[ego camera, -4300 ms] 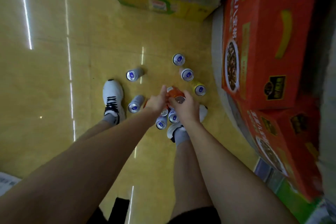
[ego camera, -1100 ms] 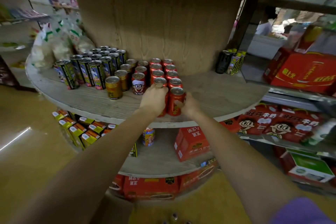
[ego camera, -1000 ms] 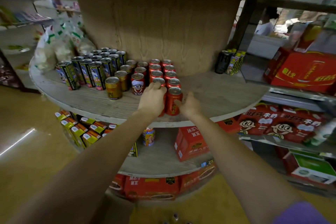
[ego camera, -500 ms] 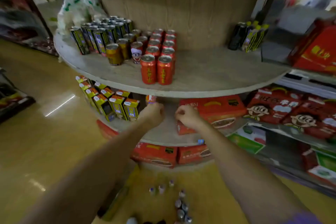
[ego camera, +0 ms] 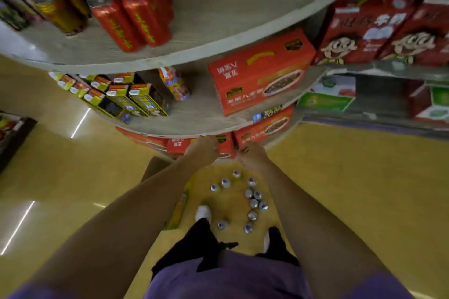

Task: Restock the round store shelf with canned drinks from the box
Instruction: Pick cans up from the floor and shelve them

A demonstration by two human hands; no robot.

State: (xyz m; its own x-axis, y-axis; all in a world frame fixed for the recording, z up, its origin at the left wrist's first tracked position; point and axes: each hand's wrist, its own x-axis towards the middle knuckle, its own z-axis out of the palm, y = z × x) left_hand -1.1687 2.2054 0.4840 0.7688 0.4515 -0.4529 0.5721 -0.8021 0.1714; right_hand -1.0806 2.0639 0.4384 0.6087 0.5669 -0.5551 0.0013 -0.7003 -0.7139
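Head view: my left hand [ego camera: 206, 150] and right hand [ego camera: 250, 155] hang loosely curled and empty; reaching down carelessly, I could topple the cans on the floor [ego camera: 252, 201].

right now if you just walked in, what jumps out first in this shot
The two red cans standing at the front edge of the round shelf, top left. Below them, the left hand and right hand hang empty, loosely curled, above a scatter of cans on the floor between the person's feet.
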